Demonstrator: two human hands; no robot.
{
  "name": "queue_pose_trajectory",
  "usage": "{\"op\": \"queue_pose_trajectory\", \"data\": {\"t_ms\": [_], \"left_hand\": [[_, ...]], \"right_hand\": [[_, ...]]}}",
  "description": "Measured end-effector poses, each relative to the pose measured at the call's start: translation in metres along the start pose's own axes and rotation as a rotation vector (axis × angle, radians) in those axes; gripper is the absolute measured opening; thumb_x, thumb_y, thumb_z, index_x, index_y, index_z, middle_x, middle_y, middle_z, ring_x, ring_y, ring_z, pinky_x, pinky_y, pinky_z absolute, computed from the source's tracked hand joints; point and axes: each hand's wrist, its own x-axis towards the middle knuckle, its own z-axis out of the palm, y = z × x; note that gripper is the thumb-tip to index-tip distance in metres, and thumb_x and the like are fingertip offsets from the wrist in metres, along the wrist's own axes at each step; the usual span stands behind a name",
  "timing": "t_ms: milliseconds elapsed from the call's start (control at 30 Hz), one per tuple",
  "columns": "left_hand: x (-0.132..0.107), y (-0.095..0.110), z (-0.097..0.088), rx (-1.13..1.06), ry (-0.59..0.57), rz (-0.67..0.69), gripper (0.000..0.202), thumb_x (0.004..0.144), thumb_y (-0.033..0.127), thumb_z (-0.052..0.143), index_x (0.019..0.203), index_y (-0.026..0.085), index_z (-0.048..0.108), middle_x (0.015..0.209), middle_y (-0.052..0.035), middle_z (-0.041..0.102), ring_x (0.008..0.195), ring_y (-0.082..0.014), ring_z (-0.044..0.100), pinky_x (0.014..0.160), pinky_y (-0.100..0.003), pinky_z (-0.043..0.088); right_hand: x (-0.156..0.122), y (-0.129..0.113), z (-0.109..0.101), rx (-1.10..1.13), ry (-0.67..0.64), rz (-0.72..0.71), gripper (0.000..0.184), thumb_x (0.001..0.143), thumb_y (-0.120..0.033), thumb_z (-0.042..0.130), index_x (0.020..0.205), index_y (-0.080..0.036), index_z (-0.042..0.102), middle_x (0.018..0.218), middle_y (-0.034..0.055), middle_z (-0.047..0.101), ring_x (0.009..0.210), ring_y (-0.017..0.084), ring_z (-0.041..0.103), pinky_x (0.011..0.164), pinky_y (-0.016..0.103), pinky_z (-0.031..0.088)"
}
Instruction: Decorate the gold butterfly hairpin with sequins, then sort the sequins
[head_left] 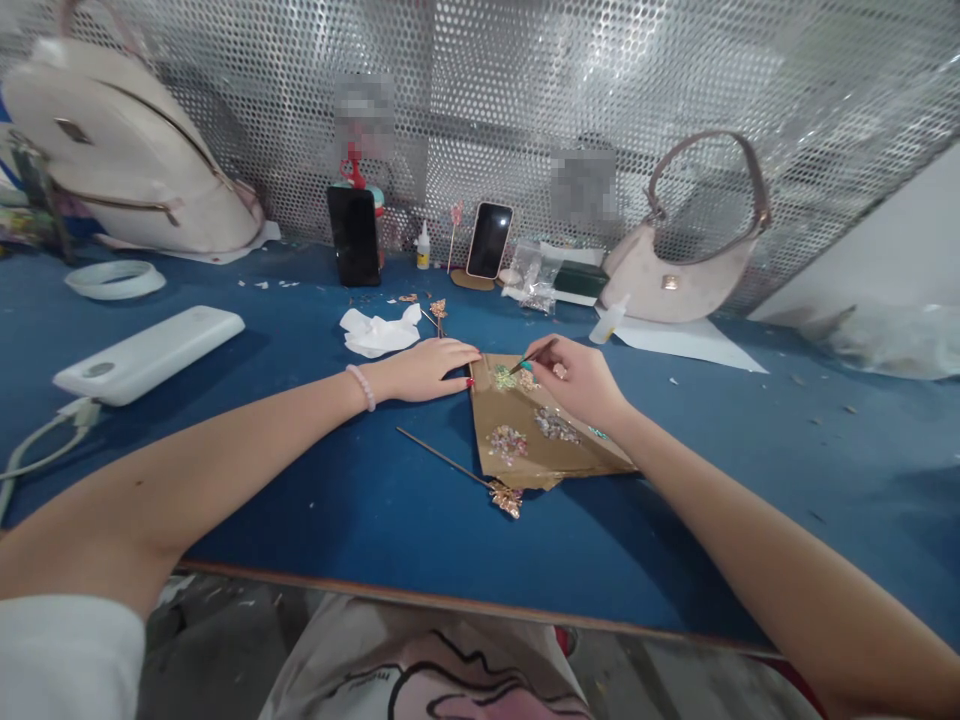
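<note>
My right hand (589,385) is closed around dark tweezers (536,354), whose tips point down at a pile of small green gems (505,377) on a piece of brown cardboard (551,462). Beside the green pile lie some peach-coloured pieces (529,380), partly behind my fingers. Nearer to me are a silvery pile (557,425) and a pinkish pile (508,443). Flat on the table, my left hand (431,370) has its fingers stretched out, with the tips at the cardboard's left edge. A gold hairpin with an ornament (506,498) lies in front of the cardboard.
Crumpled white tissue (381,330) and another gold ornament (439,310) lie beyond my left hand. Two phones (355,237) stand at the back, near small glue bottles (609,321). A white power bank (150,355) is left; a handbag (682,270) and backpack (135,150) line the mesh wall.
</note>
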Motion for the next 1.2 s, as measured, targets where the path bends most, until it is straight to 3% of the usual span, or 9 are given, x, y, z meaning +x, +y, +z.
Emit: {"op": "queue_pose_trajectory", "data": {"t_ms": [100, 233, 400, 467, 633, 867, 1200], "left_hand": [[0.0, 0.0, -0.001, -0.003, 0.002, 0.001, 0.046, 0.094, 0.045, 0.036, 0.131, 0.018, 0.041, 0.134, -0.0079, 0.045, 0.124, -0.0192, 0.039, 0.104, -0.033, 0.029], [0.0, 0.0, -0.001, -0.005, -0.006, -0.007, 0.047, 0.094, 0.044, 0.037, 0.131, 0.017, 0.041, 0.135, -0.0085, 0.045, 0.125, -0.0195, 0.038, 0.105, -0.033, 0.029], [0.0, -0.001, 0.0, -0.001, 0.002, 0.002, 0.046, 0.094, 0.043, 0.036, 0.131, 0.016, 0.04, 0.134, -0.0085, 0.045, 0.124, -0.0194, 0.039, 0.104, -0.033, 0.028], [0.0, -0.001, 0.0, 0.004, 0.003, 0.004, 0.046, 0.094, 0.044, 0.036, 0.131, 0.017, 0.04, 0.134, -0.0084, 0.045, 0.124, -0.0194, 0.039, 0.104, -0.033, 0.029], [0.0, -0.001, 0.0, 0.007, 0.002, 0.009, 0.046, 0.094, 0.044, 0.036, 0.131, 0.016, 0.04, 0.134, -0.0088, 0.046, 0.124, -0.0193, 0.039, 0.104, -0.032, 0.028], [0.0, -0.001, 0.001, -0.002, -0.004, 0.0, 0.047, 0.094, 0.046, 0.035, 0.131, 0.017, 0.04, 0.134, -0.0083, 0.045, 0.124, -0.0196, 0.038, 0.104, -0.033, 0.028], [0.0, -0.002, 0.001, 0.015, 0.0, 0.008, 0.048, 0.095, 0.046, 0.035, 0.131, 0.016, 0.04, 0.134, -0.0086, 0.045, 0.124, -0.0197, 0.039, 0.104, -0.033, 0.029]], "right_hand": [[0.001, 0.001, 0.001, -0.018, -0.009, 0.013, 0.011, 0.078, -0.023, 0.05, 0.083, -0.019, 0.059, 0.071, 0.0018, 0.062, 0.061, 0.014, 0.054, 0.059, 0.03, 0.042], [-0.005, -0.008, -0.008, 0.147, -0.038, 0.013, 0.01, 0.079, -0.025, 0.052, 0.084, -0.019, 0.058, 0.079, 0.004, 0.064, 0.066, 0.015, 0.057, 0.061, 0.03, 0.044], [-0.013, -0.021, -0.016, 0.18, -0.329, -0.127, 0.01, 0.08, -0.023, 0.053, 0.084, -0.02, 0.06, 0.079, 0.0022, 0.065, 0.065, 0.014, 0.058, 0.059, 0.028, 0.045], [-0.015, -0.023, -0.015, 0.155, -0.385, -0.155, 0.01, 0.08, -0.021, 0.052, 0.085, -0.02, 0.061, 0.077, 0.0015, 0.065, 0.065, 0.013, 0.058, 0.06, 0.028, 0.045], [-0.016, -0.024, -0.015, 0.203, -0.396, -0.13, 0.01, 0.081, -0.022, 0.051, 0.086, -0.02, 0.06, 0.083, 0.0026, 0.067, 0.067, 0.014, 0.058, 0.062, 0.029, 0.046], [-0.018, -0.034, -0.019, 0.191, -0.503, -0.213, 0.009, 0.082, -0.02, 0.051, 0.086, -0.018, 0.059, 0.081, 0.0034, 0.067, 0.073, 0.015, 0.06, 0.066, 0.029, 0.047], [-0.019, -0.031, -0.014, 0.209, -0.498, -0.187, 0.01, 0.081, -0.019, 0.052, 0.087, -0.019, 0.06, 0.081, 0.0031, 0.065, 0.074, 0.015, 0.06, 0.063, 0.028, 0.047]]}}
